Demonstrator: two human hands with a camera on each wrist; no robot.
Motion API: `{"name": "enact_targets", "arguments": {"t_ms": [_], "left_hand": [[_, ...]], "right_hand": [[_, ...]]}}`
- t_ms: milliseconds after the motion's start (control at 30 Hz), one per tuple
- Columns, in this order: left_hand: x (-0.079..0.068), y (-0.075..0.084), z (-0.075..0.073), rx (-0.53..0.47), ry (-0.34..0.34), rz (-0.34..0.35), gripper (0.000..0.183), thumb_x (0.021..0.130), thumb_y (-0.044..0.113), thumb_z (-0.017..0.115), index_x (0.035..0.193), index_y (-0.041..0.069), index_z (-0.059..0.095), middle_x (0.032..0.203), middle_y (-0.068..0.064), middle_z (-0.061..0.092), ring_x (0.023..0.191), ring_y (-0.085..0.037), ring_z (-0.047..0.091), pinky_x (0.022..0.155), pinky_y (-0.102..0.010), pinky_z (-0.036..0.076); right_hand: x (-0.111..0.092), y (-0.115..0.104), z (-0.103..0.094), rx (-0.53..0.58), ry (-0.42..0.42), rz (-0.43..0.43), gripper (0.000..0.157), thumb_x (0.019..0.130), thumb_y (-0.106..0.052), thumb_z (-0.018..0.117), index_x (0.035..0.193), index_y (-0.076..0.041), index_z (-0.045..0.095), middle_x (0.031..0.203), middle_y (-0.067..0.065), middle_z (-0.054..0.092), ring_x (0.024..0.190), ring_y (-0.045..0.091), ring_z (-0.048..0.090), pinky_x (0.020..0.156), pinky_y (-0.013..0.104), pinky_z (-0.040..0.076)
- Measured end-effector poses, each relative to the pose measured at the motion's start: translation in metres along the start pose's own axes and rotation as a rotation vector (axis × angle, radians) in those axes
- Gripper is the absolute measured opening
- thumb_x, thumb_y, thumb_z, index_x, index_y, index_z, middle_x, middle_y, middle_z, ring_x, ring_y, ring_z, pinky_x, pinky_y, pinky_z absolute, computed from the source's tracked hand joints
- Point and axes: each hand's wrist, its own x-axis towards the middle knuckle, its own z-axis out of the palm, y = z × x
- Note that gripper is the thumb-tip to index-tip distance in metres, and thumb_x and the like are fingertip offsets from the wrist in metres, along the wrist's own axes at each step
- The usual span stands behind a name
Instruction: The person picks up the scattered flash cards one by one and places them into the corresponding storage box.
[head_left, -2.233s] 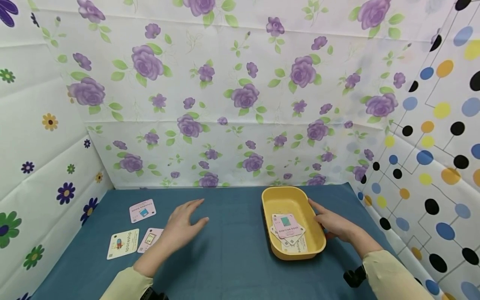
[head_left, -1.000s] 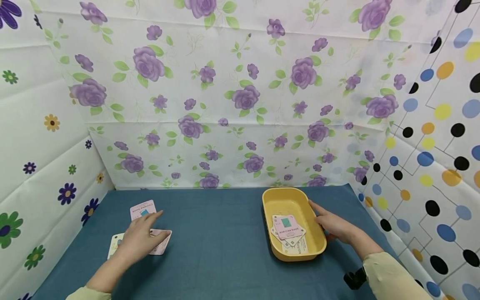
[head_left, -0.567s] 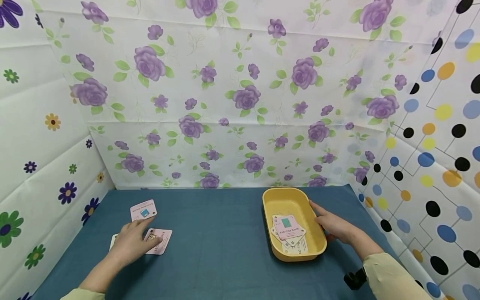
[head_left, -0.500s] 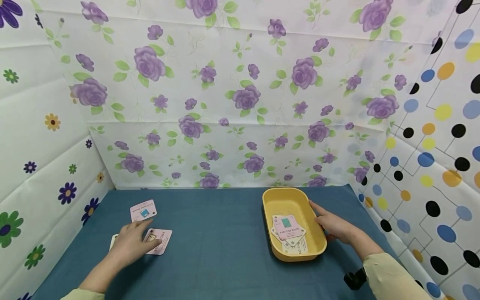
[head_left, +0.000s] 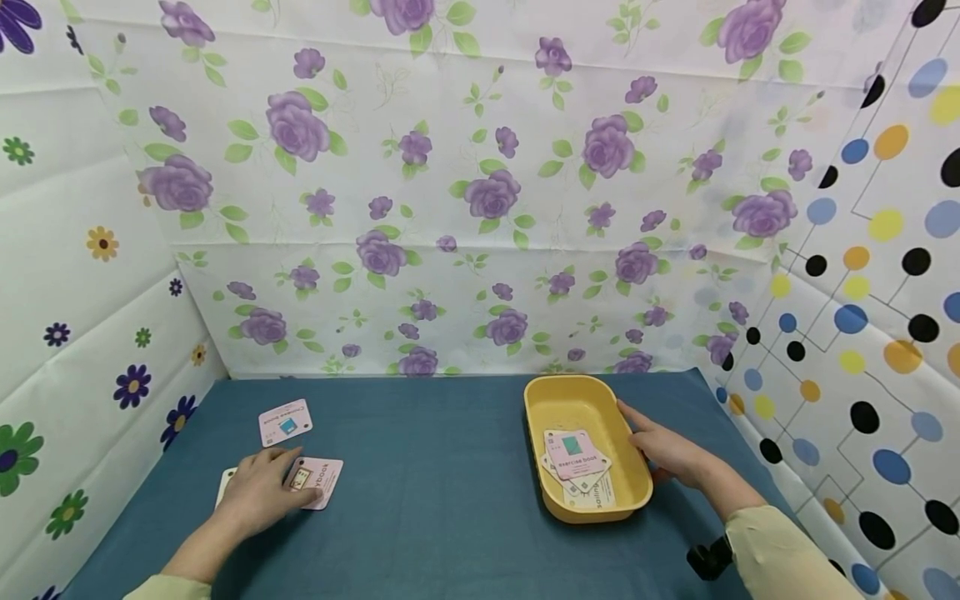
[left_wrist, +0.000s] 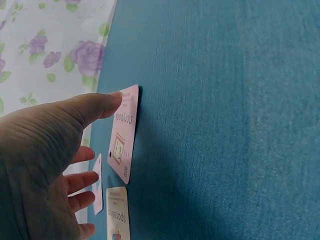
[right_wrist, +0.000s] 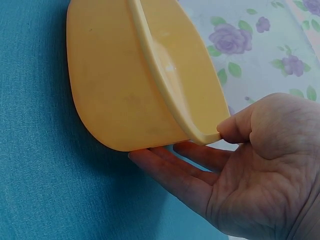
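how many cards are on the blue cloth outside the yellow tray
3: a pink card at the back, a storybook card by the left hand, and a spaceship card, mostly covered by that hand in the head view. More could be hidden underneath.

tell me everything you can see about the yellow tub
The yellow tub looks like smooth plastic, oblong with rounded corners, a thin raised rim and sloping walls. It sits open side up on the blue cloth, toward the right. Several overlapping cards lie inside, a pink "exercise book" card uppermost. The right hand holds its right side, thumb at the rim, fingers against the outside.
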Motion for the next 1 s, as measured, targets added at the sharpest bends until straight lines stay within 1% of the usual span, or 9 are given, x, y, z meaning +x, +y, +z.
{"name": "enact_targets", "arguments": {"t_ms": [167, 433, 633, 800, 1000], "left_hand": [[0.003, -0.004, 0.002, 0.008, -0.011, -0.010, 0.096, 0.083, 0.060, 0.076, 0.144, -0.008, 0.050, 0.140, -0.040, 0.044, 0.126, -0.064, 0.036, 0.099, -0.077, 0.031], [0.009, -0.007, 0.001, -0.003, -0.033, -0.027, 0.094, 0.086, 0.060, 0.074, 0.143, -0.011, 0.050, 0.141, -0.043, 0.041, 0.127, -0.065, 0.033, 0.100, -0.077, 0.029], [0.012, -0.007, 0.001, -0.011, -0.049, -0.042, 0.095, 0.086, 0.060, 0.074, 0.143, -0.011, 0.049, 0.141, -0.043, 0.040, 0.128, -0.065, 0.031, 0.101, -0.078, 0.027], [0.013, -0.007, 0.002, -0.009, -0.047, -0.034, 0.094, 0.086, 0.059, 0.074, 0.142, -0.012, 0.050, 0.141, -0.042, 0.040, 0.128, -0.065, 0.031, 0.103, -0.077, 0.026], [0.013, -0.007, 0.004, -0.005, -0.040, -0.024, 0.086, 0.089, 0.056, 0.072, 0.141, -0.010, 0.053, 0.141, -0.040, 0.043, 0.128, -0.064, 0.032, 0.103, -0.077, 0.027]], "right_hand": [[0.001, 0.000, 0.000, -0.003, 0.000, 0.000, 0.076, 0.106, -0.011, 0.041, 0.166, -0.033, 0.000, 0.169, 0.021, 0.004, 0.107, 0.034, 0.064, 0.071, 0.052, 0.058], [0.000, 0.000, 0.000, -0.013, -0.014, -0.002, 0.076, 0.106, -0.013, 0.041, 0.166, -0.033, -0.001, 0.168, 0.023, 0.003, 0.117, 0.039, 0.060, 0.071, 0.053, 0.058], [0.000, 0.000, -0.001, -0.010, -0.018, -0.009, 0.076, 0.107, -0.013, 0.041, 0.166, -0.033, -0.001, 0.168, 0.024, 0.003, 0.116, 0.039, 0.061, 0.071, 0.053, 0.058], [0.001, 0.000, -0.001, -0.006, -0.020, -0.010, 0.075, 0.107, -0.013, 0.040, 0.165, -0.033, -0.002, 0.168, 0.024, 0.004, 0.115, 0.038, 0.061, 0.071, 0.053, 0.058], [0.001, 0.000, -0.001, -0.009, -0.018, -0.005, 0.075, 0.107, -0.013, 0.040, 0.165, -0.034, -0.002, 0.168, 0.023, 0.004, 0.116, 0.039, 0.060, 0.071, 0.053, 0.058]]}}
